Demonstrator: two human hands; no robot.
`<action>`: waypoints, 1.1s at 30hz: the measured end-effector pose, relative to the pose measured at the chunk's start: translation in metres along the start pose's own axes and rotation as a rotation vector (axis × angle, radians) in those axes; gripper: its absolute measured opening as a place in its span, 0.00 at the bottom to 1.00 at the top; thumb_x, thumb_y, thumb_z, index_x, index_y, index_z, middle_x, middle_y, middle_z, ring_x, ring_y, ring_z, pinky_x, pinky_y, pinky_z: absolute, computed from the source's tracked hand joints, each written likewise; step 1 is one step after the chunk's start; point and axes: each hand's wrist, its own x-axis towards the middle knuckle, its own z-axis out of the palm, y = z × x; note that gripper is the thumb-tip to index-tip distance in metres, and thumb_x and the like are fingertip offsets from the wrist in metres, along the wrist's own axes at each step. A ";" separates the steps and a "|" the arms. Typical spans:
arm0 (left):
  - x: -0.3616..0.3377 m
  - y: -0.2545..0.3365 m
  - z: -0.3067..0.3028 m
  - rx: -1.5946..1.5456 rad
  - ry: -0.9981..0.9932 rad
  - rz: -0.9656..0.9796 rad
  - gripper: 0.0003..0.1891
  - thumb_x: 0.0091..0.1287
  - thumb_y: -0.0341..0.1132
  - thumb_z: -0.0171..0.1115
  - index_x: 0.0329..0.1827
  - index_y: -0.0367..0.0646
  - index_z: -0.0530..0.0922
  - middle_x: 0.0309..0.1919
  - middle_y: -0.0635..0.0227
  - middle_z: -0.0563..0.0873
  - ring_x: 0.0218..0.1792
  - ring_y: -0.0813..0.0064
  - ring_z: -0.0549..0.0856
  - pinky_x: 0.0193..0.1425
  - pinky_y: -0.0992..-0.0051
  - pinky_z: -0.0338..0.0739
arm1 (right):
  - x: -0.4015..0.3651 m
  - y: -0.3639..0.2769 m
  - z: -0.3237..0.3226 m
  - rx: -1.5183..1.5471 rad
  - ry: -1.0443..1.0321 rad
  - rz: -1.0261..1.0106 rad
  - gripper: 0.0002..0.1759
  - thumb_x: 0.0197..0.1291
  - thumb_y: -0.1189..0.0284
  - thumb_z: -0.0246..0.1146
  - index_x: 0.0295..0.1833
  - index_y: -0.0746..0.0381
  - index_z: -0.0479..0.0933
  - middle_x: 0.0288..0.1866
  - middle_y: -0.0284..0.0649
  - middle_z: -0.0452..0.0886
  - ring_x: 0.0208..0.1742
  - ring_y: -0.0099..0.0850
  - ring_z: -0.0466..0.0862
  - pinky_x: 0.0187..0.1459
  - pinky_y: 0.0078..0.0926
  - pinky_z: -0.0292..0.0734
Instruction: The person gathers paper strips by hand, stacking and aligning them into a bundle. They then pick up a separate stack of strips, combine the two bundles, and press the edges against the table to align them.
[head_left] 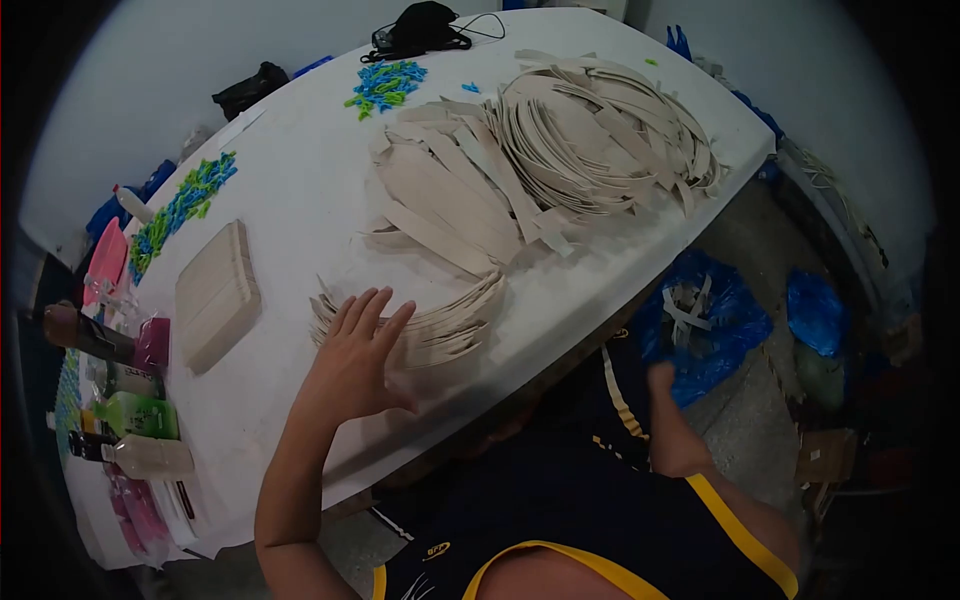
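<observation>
My left hand (362, 350) is over the near end of a small curved bundle of beige strips (450, 325), its fingers spread and nothing visible gripped. Behind that bundle, a fanned pile of wide beige strips (450, 190) touches a large coiled heap of similar strips (600, 130). My right hand (661, 378) hangs low beside the table, at the edge of a blue plastic bag (735, 335) with pale strip scraps (688, 310) in it. The fingers of that hand are too dark and blurred to make out.
On the white table (290, 400) lie a beige block (215, 295), blue and green small pieces (185, 215) and a black mask (425, 28). Bottles (150, 455) and a pink basin (106, 262) line the left edge. Another blue bag (815, 312) lies on the floor.
</observation>
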 end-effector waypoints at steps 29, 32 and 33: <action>0.013 -0.041 0.049 0.025 0.158 0.196 0.46 0.55 0.59 0.80 0.74 0.43 0.76 0.54 0.63 0.85 0.56 0.61 0.84 0.72 0.57 0.72 | 0.086 -0.491 0.005 -0.015 -0.208 -0.608 0.51 0.47 0.53 0.85 0.73 0.60 0.69 0.66 0.48 0.73 0.68 0.50 0.74 0.69 0.52 0.70; 0.013 -0.041 0.049 0.031 0.164 0.188 0.46 0.55 0.59 0.80 0.74 0.43 0.76 0.54 0.63 0.86 0.57 0.61 0.84 0.72 0.57 0.72 | 0.083 -0.492 -0.004 0.031 -0.228 -0.640 0.43 0.49 0.55 0.84 0.67 0.62 0.75 0.63 0.48 0.75 0.65 0.49 0.77 0.66 0.48 0.73; 0.012 -0.040 0.049 0.030 0.161 0.188 0.46 0.55 0.59 0.80 0.74 0.43 0.76 0.54 0.63 0.86 0.57 0.61 0.84 0.72 0.57 0.72 | 0.082 -0.494 -0.007 0.020 -0.236 -0.645 0.38 0.50 0.57 0.84 0.62 0.62 0.78 0.61 0.48 0.76 0.63 0.48 0.78 0.64 0.47 0.75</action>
